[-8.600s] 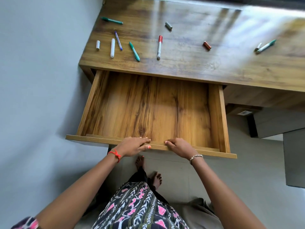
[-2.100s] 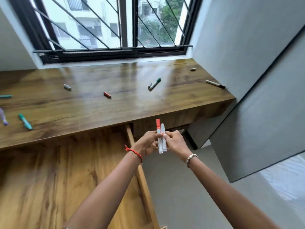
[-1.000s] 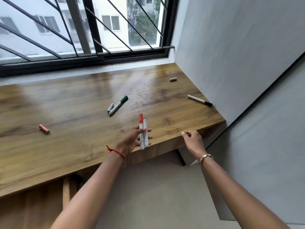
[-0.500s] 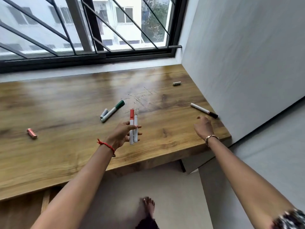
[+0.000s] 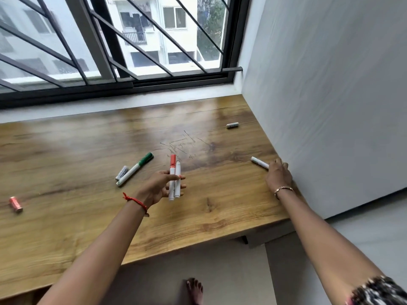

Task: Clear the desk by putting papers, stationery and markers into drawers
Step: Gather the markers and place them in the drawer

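Holding a red-capped marker [image 5: 172, 177] and a white marker [image 5: 177, 181] side by side in my left hand [image 5: 157, 187], both upright above the desk [image 5: 88, 216], red cap uppermost. My right hand [image 5: 278, 175] curls over a third marker [image 5: 259, 162] lying flat, its white end sticking out left of my fingers.

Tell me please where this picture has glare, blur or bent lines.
Head view: daylight from the window lays a pale glare over the far part of the desk. Head view: the right hand at the white marker looks slightly motion-blurred, while the left hand and its two markers are sharper. Head view: the wide lens seems to bow the window's lower rail.
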